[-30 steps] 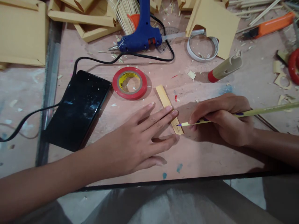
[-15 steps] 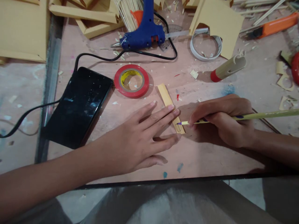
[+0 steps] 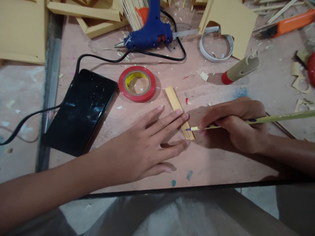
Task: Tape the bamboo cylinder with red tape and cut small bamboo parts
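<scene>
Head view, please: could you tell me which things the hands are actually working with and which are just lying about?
In use:
- flat yellow wooden strip, pinned by the left hand
- pale green pencil, in the right hand, tip on the strip

Lying about:
- red tape roll
- black phone
- blue glue gun
- orange utility knife
- white tape ring

The left hand [image 3: 145, 147] lies flat on the pink worktop [image 3: 216, 164], two fingertips [image 3: 180, 114] pressing down a narrow bamboo strip [image 3: 175, 102]. The right hand [image 3: 236, 126] holds a long pale green pencil [image 3: 278, 117] in a closed grip, its purple tip touching the near end of the strip. Just beyond the strip lies a red tape roll [image 3: 137, 84]; left of it a black phone [image 3: 80, 111] with a cable. Farther back lie a blue glue gun [image 3: 150, 31], a white ring [image 3: 216, 46] and an orange cutter [image 3: 286, 23]
</scene>
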Tool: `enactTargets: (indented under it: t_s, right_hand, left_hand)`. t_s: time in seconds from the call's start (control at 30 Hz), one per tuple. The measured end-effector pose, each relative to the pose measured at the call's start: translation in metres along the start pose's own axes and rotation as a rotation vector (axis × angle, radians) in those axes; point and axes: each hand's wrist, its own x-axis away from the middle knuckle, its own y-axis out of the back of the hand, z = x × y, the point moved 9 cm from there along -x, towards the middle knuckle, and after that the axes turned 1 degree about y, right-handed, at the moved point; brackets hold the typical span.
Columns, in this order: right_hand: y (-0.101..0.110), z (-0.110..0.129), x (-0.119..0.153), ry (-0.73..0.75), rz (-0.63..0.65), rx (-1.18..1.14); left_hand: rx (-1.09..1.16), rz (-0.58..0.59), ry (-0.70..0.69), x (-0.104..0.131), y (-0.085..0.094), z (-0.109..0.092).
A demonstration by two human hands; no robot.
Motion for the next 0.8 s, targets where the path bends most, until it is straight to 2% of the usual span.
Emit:
enactTargets:
  t_s: [0.43, 0.8]
  right_hand:
    - [-0.0016, 0.0033, 0.0004, 0.059, 0.02, -0.013]
    - [-0.003, 0.0007, 0.0009, 0.031, 0.046, -0.018]
  left_hand:
    - [0.003, -0.008, -0.002, -0.0001, 0.0004, -0.0009]
    - [0.01, -0.009, -0.002, -0.0002, 0.0004, -0.0004]
